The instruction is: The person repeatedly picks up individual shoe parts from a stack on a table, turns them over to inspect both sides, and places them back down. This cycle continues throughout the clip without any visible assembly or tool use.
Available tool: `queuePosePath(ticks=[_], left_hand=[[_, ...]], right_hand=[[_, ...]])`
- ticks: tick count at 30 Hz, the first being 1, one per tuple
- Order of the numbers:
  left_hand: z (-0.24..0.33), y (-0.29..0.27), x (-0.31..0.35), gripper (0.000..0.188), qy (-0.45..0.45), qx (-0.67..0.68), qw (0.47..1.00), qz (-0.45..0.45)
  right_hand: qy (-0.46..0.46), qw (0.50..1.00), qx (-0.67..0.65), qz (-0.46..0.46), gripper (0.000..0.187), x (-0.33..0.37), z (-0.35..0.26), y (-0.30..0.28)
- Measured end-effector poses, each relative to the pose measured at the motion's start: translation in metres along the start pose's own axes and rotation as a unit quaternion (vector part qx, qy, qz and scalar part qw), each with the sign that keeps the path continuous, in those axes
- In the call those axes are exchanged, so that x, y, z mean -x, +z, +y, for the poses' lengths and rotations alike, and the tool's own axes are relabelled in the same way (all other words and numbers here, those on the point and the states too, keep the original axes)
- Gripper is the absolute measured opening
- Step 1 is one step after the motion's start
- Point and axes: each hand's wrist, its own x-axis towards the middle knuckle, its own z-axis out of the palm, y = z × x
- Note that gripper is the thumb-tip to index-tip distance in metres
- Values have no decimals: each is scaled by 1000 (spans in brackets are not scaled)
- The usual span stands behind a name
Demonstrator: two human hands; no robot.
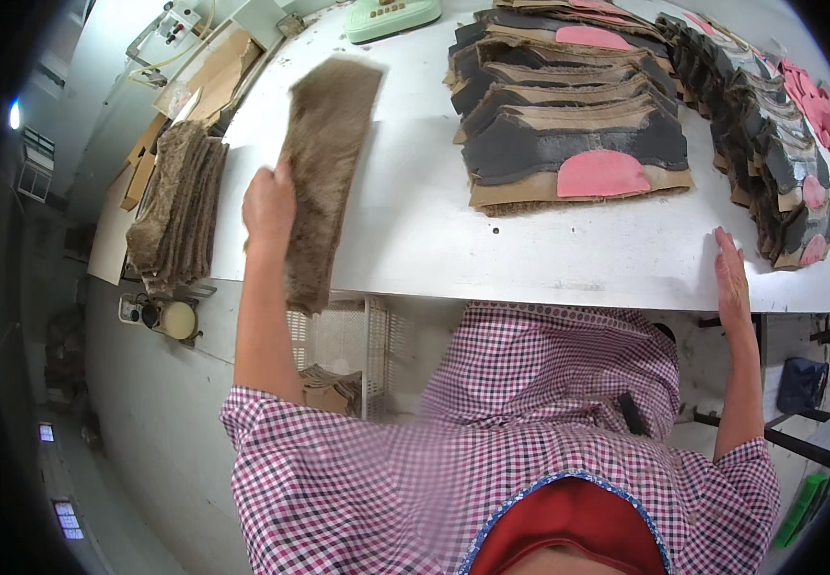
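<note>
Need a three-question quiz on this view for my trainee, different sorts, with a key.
1. Which hand holds the fur strip?
2. True or false: the green device is on the far side of the table from the person.
3. Choose: what colour is the rounded patch on the middle pile?
A) blue
B) pink
C) yellow

Key:
1. The left hand.
2. True.
3. B.

Green device cut off @ pic top, fur strip blurry, crate partly hidden u/ table.
</note>
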Motion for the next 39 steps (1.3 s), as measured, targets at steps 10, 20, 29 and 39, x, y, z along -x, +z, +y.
queuePosePath(ticks=[10,20,29,39], left_hand=[[-38,40,-2,37,-9,-111,994,0],[165,73,45,37,247,401,860,-197],[213,66,119,19,456,438,775,-6],[247,76,134,14,442,458,769,-59]], right_hand=[[24,999,-5,33,41,-1,11,5],[-32,963,-266,-27,35,-84,-175,58],[120,873,-461,-106,43,-108,-164,78],[90,880,-452,-116,20,-103,-145,74]])
